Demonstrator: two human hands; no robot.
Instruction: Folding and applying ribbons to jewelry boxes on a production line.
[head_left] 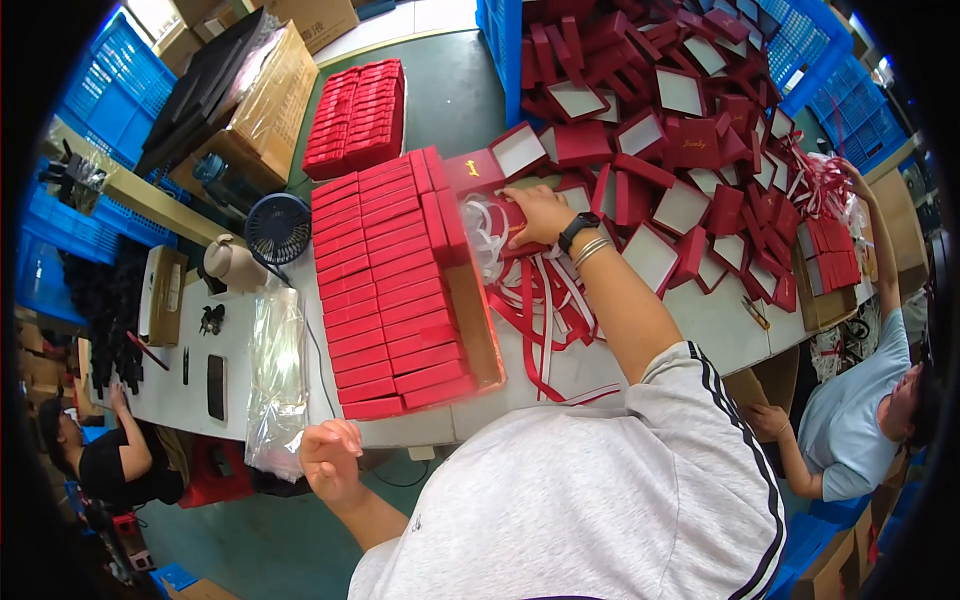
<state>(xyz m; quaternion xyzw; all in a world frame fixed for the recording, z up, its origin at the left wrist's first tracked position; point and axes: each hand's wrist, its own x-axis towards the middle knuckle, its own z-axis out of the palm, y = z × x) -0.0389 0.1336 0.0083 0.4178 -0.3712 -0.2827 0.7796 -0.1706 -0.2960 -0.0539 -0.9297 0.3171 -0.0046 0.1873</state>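
Note:
My right hand [541, 214], with a dark watch and bangles at its wrist, reaches past the stacked boxes. Its thumb and fingers close around a small red gift box [512, 226], partly hidden by the hand. White ribbon loops [484, 232] lie against its fingertips, and red and white ribbons [545, 318] trail down across the table below. Left of it, a carton [486, 330] is packed with rows of red gift boxes [385, 290] on edge. My left hand [332, 462] hovers just off the table's front edge, fingers loosely bent and apart, holding nothing.
Loose red boxes [690, 145] spill from a blue crate [497, 50]. Another red stack [355, 115] stands behind. A small fan [278, 228], phone [217, 388] and clear plastic film [277, 375] lie left. Co-workers sit at right [855, 420] and far left [115, 450].

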